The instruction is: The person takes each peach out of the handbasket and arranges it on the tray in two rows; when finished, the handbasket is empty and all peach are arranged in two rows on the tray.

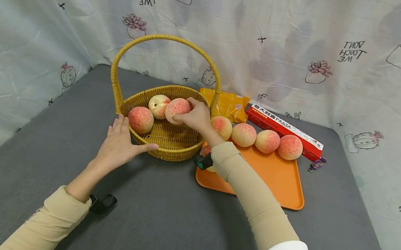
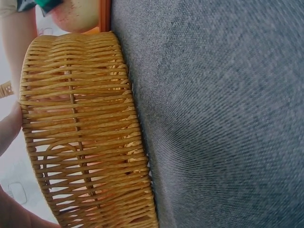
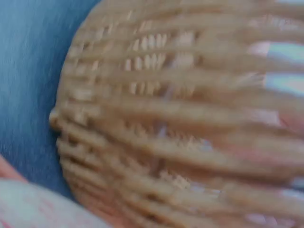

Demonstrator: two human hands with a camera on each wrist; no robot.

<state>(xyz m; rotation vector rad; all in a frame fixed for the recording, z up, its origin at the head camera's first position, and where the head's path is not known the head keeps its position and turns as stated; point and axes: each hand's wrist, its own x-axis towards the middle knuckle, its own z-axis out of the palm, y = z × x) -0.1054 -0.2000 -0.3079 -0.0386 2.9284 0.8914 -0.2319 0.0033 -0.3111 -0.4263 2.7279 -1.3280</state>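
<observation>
1. Tabletop [image 1: 173, 226]: grey, carries everything.
2. Basket [image 1: 173, 155]: yellow wicker, centre of frame, upright.
3. Orange tray [image 1: 280, 178]: right of centre; row of four peaches [image 1: 243, 135] along its top edge, more partly hidden under the right wrist.
4. Left hand [image 1: 117, 144]: fingers and thumb spread against the basket's lower-left side, not curled round it; seems to be steadying.
5. Right hand [image 1: 195, 118]: inside the basket's upper right; its grip is closed on a peach, thumb and fingers pinching it.
6. Held peach [image 1: 177, 111]: inside the basket, just right of two loose peaches [image 1: 140, 119]; can't tell if it's touching bottom. Right wrist view too blurred to help.
7. Step, my call: seating this peach in the basket. Next move likely calls for easing it down, loosening the grip without nudging its neighbours, basket kept steady.
</observation>
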